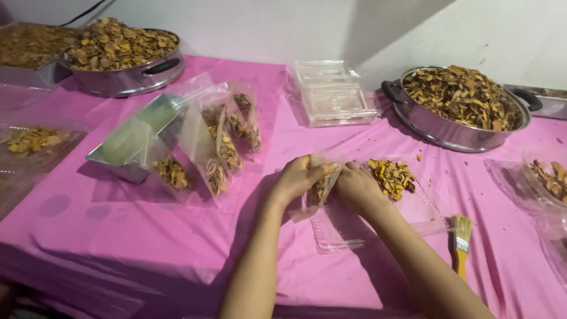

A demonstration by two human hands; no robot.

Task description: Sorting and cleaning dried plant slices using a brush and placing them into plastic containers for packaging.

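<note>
While both hands pinch one small clear bag (322, 188), chips could spill.
The left hand (298, 177) and right hand (356, 186) close their fingers on it above the clear tray (348, 230) on the pink desk (147, 236); a tilt might drop pieces.

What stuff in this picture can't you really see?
- Small clear bag: mostly hidden by the left hand and right hand, head view.
- Grey tray: cut off by the right edge.
- Dried pieces: too blurred to tell what they are.
- Paintbrush: handle end partly behind the right forearm.
</note>
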